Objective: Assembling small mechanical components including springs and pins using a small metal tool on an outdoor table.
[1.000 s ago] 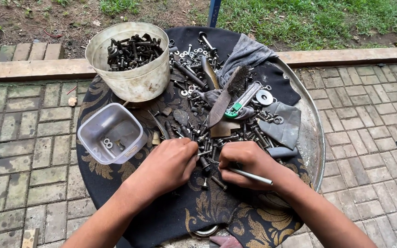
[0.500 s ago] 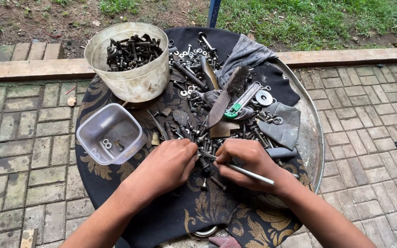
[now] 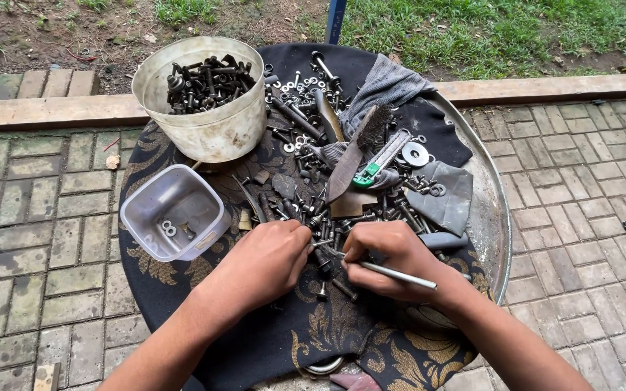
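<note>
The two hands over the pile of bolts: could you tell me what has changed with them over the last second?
Little has changed. The right hand has edged inward toward the left hand, and the thin metal rod it grips has tilted slightly. Both hands still pick at the loose bolts. The white bucket, clear container and wire brush lie as before.

Soft, even daylight fills the scene, bright but without hard sun. Shadows are faint and diffuse: a weak one lies under the left hand (image 3: 269, 262) and right hand (image 3: 385, 259) on the dark cloth (image 3: 313, 340). A dull sheen shows on the metal tray (image 3: 490, 217) rim. Focus is sharp across the centre. The paving lines bow slightly toward the edges, a wide-lens effect.
</note>
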